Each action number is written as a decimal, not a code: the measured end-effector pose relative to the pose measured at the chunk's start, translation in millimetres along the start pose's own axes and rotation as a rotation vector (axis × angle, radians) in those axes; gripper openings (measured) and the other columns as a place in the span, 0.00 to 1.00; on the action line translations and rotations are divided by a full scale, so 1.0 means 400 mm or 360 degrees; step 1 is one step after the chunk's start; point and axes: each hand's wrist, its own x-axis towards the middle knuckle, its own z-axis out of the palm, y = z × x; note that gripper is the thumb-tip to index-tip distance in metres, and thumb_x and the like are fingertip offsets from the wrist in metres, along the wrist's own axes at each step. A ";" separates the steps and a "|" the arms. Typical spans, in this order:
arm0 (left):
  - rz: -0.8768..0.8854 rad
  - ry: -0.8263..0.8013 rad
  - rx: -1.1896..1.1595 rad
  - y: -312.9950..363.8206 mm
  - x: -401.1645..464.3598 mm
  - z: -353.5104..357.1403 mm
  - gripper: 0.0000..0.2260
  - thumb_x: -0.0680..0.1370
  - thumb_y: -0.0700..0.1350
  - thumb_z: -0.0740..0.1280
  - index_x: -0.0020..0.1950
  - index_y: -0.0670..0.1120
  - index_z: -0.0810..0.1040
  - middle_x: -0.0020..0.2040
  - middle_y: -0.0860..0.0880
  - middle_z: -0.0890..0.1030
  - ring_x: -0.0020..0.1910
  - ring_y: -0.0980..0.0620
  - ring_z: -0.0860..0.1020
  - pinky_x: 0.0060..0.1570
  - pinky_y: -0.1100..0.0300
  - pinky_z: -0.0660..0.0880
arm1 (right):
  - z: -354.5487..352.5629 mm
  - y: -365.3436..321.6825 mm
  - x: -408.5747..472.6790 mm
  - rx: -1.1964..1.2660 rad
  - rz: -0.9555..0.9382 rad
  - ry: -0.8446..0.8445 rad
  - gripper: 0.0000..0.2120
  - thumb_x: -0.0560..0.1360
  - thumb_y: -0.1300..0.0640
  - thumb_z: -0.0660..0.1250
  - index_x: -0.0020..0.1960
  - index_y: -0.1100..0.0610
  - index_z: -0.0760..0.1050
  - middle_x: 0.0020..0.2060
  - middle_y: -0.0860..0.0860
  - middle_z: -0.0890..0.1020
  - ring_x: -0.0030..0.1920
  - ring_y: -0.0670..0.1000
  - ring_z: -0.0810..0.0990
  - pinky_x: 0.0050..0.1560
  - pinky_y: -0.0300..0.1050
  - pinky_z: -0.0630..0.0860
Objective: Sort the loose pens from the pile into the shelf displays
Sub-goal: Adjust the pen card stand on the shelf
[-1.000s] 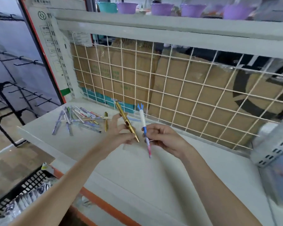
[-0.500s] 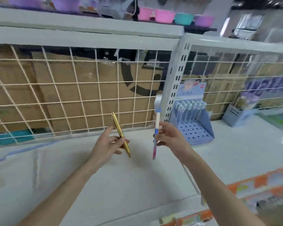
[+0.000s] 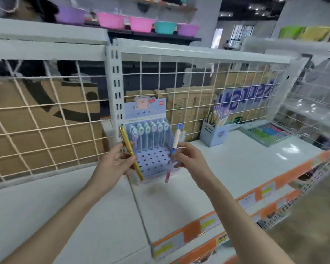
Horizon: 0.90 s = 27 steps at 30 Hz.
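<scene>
Left hand (image 3: 112,164) grips the gold pen (image 3: 131,152); right hand (image 3: 189,159) pinches the blue-topped pen (image 3: 172,153). Both are held upright just before the perforated display stand (image 3: 152,159), probably for matching against its pens.

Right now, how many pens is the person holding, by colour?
Gold pen, in the left hand: 1
Blue and pink pen, in the right hand: 1
Total: 2
</scene>
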 end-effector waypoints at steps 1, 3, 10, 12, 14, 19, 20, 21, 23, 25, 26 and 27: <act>0.0006 0.0005 0.0015 0.004 0.021 0.048 0.13 0.77 0.37 0.64 0.56 0.54 0.73 0.44 0.45 0.81 0.37 0.53 0.80 0.33 0.65 0.78 | -0.042 0.006 0.011 -0.0002 -0.0008 -0.0010 0.07 0.74 0.69 0.64 0.48 0.59 0.75 0.39 0.58 0.79 0.35 0.49 0.78 0.36 0.41 0.76; 0.0002 0.0026 0.0041 0.014 0.063 0.153 0.12 0.78 0.38 0.62 0.59 0.51 0.72 0.43 0.46 0.81 0.36 0.54 0.80 0.32 0.65 0.78 | -0.133 0.011 0.031 -0.0048 -0.0022 -0.0042 0.04 0.75 0.66 0.66 0.49 0.61 0.75 0.39 0.58 0.80 0.35 0.50 0.79 0.38 0.43 0.75; 0.0029 -0.0088 -0.0001 0.053 0.181 0.520 0.09 0.79 0.38 0.62 0.59 0.43 0.72 0.45 0.45 0.81 0.35 0.57 0.80 0.32 0.66 0.76 | -0.489 -0.019 0.077 -0.0126 -0.0102 0.0137 0.02 0.75 0.65 0.67 0.47 0.61 0.76 0.35 0.54 0.81 0.36 0.49 0.78 0.37 0.42 0.75; 0.0025 -0.0038 -0.0021 0.056 0.203 0.579 0.09 0.78 0.37 0.63 0.58 0.41 0.72 0.45 0.43 0.81 0.37 0.52 0.81 0.32 0.66 0.76 | -0.555 -0.024 0.097 -0.0127 -0.0101 0.0174 0.03 0.75 0.66 0.66 0.47 0.61 0.75 0.36 0.55 0.81 0.36 0.49 0.79 0.37 0.41 0.76; 0.0014 0.0007 -0.0010 0.059 0.222 0.616 0.09 0.78 0.37 0.64 0.57 0.41 0.72 0.45 0.43 0.81 0.37 0.52 0.81 0.32 0.66 0.77 | -0.596 -0.027 0.121 -0.0138 -0.0098 0.0206 0.04 0.74 0.67 0.65 0.47 0.60 0.74 0.37 0.56 0.81 0.37 0.50 0.79 0.38 0.42 0.77; 0.0034 0.0065 0.0049 0.063 0.272 0.632 0.08 0.78 0.37 0.64 0.55 0.42 0.70 0.41 0.46 0.81 0.36 0.56 0.81 0.34 0.66 0.78 | -0.619 -0.020 0.189 -0.0152 -0.0157 0.0382 0.08 0.74 0.67 0.66 0.52 0.61 0.69 0.39 0.58 0.79 0.37 0.50 0.80 0.39 0.45 0.80; 0.0049 0.0068 0.0070 0.066 0.282 0.628 0.07 0.78 0.37 0.65 0.53 0.43 0.69 0.41 0.46 0.82 0.37 0.54 0.81 0.35 0.65 0.78 | -0.617 -0.018 0.203 -0.0157 -0.0161 0.0431 0.09 0.74 0.67 0.66 0.52 0.61 0.69 0.39 0.57 0.79 0.36 0.49 0.80 0.41 0.46 0.80; 0.0062 0.0076 0.0079 0.068 0.294 0.625 0.08 0.77 0.37 0.65 0.53 0.44 0.67 0.41 0.45 0.81 0.36 0.54 0.81 0.35 0.65 0.78 | -0.614 -0.017 0.216 -0.0161 -0.0167 0.0477 0.09 0.74 0.67 0.66 0.52 0.61 0.68 0.39 0.55 0.78 0.36 0.48 0.80 0.43 0.48 0.80; 0.0076 0.0094 0.0113 0.073 0.324 0.620 0.11 0.77 0.38 0.65 0.56 0.43 0.66 0.43 0.43 0.81 0.34 0.57 0.80 0.33 0.67 0.77 | -0.612 -0.015 0.245 -0.0187 -0.0176 0.0585 0.10 0.74 0.66 0.65 0.53 0.60 0.68 0.40 0.52 0.77 0.38 0.50 0.80 0.48 0.53 0.80; 0.0073 0.0102 0.0133 0.078 0.361 0.616 0.15 0.77 0.38 0.65 0.61 0.40 0.65 0.44 0.41 0.81 0.35 0.53 0.79 0.32 0.68 0.76 | -0.614 -0.015 0.273 -0.0236 -0.0169 0.0693 0.10 0.73 0.65 0.66 0.52 0.59 0.68 0.41 0.51 0.77 0.41 0.53 0.80 0.50 0.57 0.79; 0.0077 0.0104 0.0126 0.080 0.380 0.615 0.15 0.77 0.38 0.65 0.61 0.39 0.65 0.44 0.41 0.81 0.36 0.50 0.78 0.32 0.68 0.76 | -0.615 -0.017 0.285 -0.0261 -0.0174 0.0734 0.10 0.73 0.64 0.66 0.51 0.58 0.68 0.41 0.51 0.77 0.41 0.52 0.80 0.50 0.58 0.79; 0.0091 0.0110 0.0107 0.077 0.397 0.615 0.14 0.78 0.38 0.65 0.60 0.39 0.65 0.42 0.42 0.81 0.37 0.50 0.78 0.33 0.67 0.76 | -0.616 -0.019 0.299 -0.0290 -0.0195 0.0772 0.09 0.73 0.64 0.66 0.50 0.57 0.68 0.41 0.50 0.76 0.40 0.50 0.80 0.49 0.58 0.79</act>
